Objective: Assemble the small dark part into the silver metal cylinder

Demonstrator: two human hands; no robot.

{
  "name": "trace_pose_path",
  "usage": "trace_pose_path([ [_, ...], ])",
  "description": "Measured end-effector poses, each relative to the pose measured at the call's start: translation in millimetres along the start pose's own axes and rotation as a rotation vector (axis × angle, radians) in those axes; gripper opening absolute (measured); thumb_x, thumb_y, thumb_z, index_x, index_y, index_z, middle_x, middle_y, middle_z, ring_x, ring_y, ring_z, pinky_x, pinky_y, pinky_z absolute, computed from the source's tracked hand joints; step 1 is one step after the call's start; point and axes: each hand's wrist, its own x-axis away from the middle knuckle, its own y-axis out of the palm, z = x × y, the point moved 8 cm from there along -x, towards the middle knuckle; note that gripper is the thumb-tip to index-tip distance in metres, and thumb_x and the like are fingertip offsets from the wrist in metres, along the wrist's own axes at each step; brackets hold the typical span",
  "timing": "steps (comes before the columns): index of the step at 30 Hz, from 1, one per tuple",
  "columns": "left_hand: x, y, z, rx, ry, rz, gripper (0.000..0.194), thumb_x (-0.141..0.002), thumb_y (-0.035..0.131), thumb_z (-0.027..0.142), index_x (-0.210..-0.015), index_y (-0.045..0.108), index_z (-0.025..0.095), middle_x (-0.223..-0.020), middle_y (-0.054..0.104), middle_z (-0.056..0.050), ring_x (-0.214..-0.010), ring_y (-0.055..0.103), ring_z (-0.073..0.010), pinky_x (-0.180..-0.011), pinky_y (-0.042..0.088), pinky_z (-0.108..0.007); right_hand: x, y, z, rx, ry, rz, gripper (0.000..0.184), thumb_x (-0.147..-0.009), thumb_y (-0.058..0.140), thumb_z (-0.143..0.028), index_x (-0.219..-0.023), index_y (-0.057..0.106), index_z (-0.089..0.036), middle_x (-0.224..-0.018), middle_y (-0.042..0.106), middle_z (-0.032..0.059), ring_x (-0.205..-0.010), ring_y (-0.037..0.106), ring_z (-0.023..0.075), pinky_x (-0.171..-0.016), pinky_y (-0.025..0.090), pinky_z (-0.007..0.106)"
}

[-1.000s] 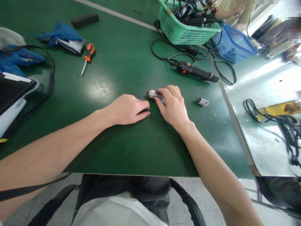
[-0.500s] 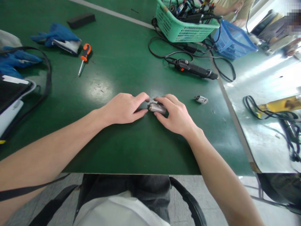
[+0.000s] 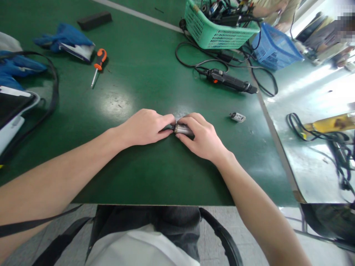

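One metallic cylinder [image 3: 183, 129] is clasped in the right hand's [image 3: 204, 136] fingers [image 3: 185, 141], the left hand [image 3: 147, 127] pinching its dark tip [image 3: 173, 128].

Shows smooth silvery metal on the small cylinder [image 3: 183, 129] and throws back light in glossy patches from the green tabletop [image 3: 138, 173]. Runs from orange-and-black plastic to shiny metal on the screwdriver [image 3: 98, 66], looks matt on the black block [image 3: 94, 21], and suggests smooth moulded plastic on the pierced green basket [image 3: 222, 40].
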Motion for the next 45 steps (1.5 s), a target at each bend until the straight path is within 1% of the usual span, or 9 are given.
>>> trace_pose_path([
  [4, -0.5, 0.1, -0.3, 0.009, -0.002, 0.002, 0.030, -0.101, 0.049, 0.042, -0.104, 0.068, 0.019, -0.070, 0.070, -0.004, -0.062, 0.066, -0.0207, -0.055, 0.034, -0.030, 0.2, 1.9, -1.0, 0.000, 0.005, -0.005, 0.025, -0.096, 0.063, -0.026, -0.121, 0.061, -0.022, -0.114, 0.066, 0.0115, -0.108, 0.062, 0.0302, -0.095, 0.054, 0.048],
  [9, -0.7, -1.2, 0.2, 0.025, 0.002, 0.012, 0.030, -0.100, 0.048, 0.041, -0.100, 0.068, 0.018, -0.068, 0.070, -0.003, -0.061, 0.066, -0.0201, -0.055, 0.034, -0.030, -0.6, 4.6, -2.7, 0.002, 0.000, -0.024, 0.028, -0.099, 0.063, -0.031, -0.125, 0.061, -0.022, -0.115, 0.067, 0.0115, -0.109, 0.063, 0.0302, -0.096, 0.054, 0.047],
  [15, -0.8, -1.2, 1.0, 0.055, 0.016, 0.015, 0.026, -0.099, 0.049, 0.038, -0.095, 0.066, 0.019, -0.069, 0.069, -0.002, -0.061, 0.065, -0.0192, -0.055, 0.033, -0.031, -1.1, 5.0, -2.7, -0.004, 0.008, -0.033, 0.024, -0.099, 0.063, -0.029, -0.122, 0.062, -0.021, -0.114, 0.067, 0.0113, -0.108, 0.064, 0.0294, -0.096, 0.054, 0.046],
  [18, -1.0, -1.4, 0.8, 0.070, 0.011, 0.012, 0.024, -0.098, 0.051, 0.038, -0.094, 0.066, 0.020, -0.069, 0.070, -0.002, -0.060, 0.064, -0.0185, -0.055, 0.033, -0.030, -1.4, 5.0, -2.4, -0.002, 0.020, -0.034, 0.023, -0.098, 0.063, -0.028, -0.121, 0.062, -0.023, -0.113, 0.067, 0.0104, -0.107, 0.064, 0.0293, -0.095, 0.054, 0.046],
  [23, -1.5, -2.7, 1.6, 0.082, 0.003, 0.007, 0.025, -0.097, 0.051, 0.038, -0.092, 0.067, 0.020, -0.069, 0.070, -0.003, -0.060, 0.064, -0.0184, -0.055, 0.034, -0.030, -2.3, 4.9, -3.6, -0.005, 0.028, -0.030, 0.022, -0.096, 0.063, -0.026, -0.118, 0.063, -0.023, -0.110, 0.067, 0.0103, -0.104, 0.063, 0.0288, -0.093, 0.054, 0.045],
  [29, -1.6, -2.5, 2.4, 0.076, 0.005, -0.004, 0.027, -0.098, 0.050, 0.039, -0.091, 0.068, 0.020, -0.070, 0.071, -0.003, -0.061, 0.064, -0.0190, -0.056, 0.035, -0.030, -2.5, 4.3, -4.2, 0.004, 0.037, -0.026, 0.020, -0.094, 0.064, -0.024, -0.114, 0.063, -0.020, -0.109, 0.068, 0.0109, -0.104, 0.064, 0.0287, -0.092, 0.054, 0.044],
  [36, -0.2, -3.9, 3.3, 0.051, 0.019, 0.023, 0.028, -0.099, 0.047, 0.037, -0.092, 0.068, 0.020, -0.068, 0.070, -0.003, -0.060, 0.064, -0.0194, -0.055, 0.032, -0.032, -2.2, 3.7, -2.0, 0.016, 0.058, -0.020, 0.020, -0.092, 0.064, -0.023, -0.111, 0.062, -0.023, -0.107, 0.067, 0.0091, -0.102, 0.064, 0.0284, -0.091, 0.054, 0.044],
  [45, -1.1, -4.0, 2.9, 0.064, 0.010, 0.020, 0.027, -0.099, 0.048, 0.038, -0.094, 0.068, 0.020, -0.069, 0.070, -0.003, -0.060, 0.065, -0.0191, -0.055, 0.031, -0.031, -1.1, 3.3, -0.4, 0.039, 0.055, 0.005, 0.020, -0.090, 0.064, -0.023, -0.110, 0.062, -0.024, -0.104, 0.068, 0.0087, -0.100, 0.064, 0.0284, -0.088, 0.055, 0.044],
])
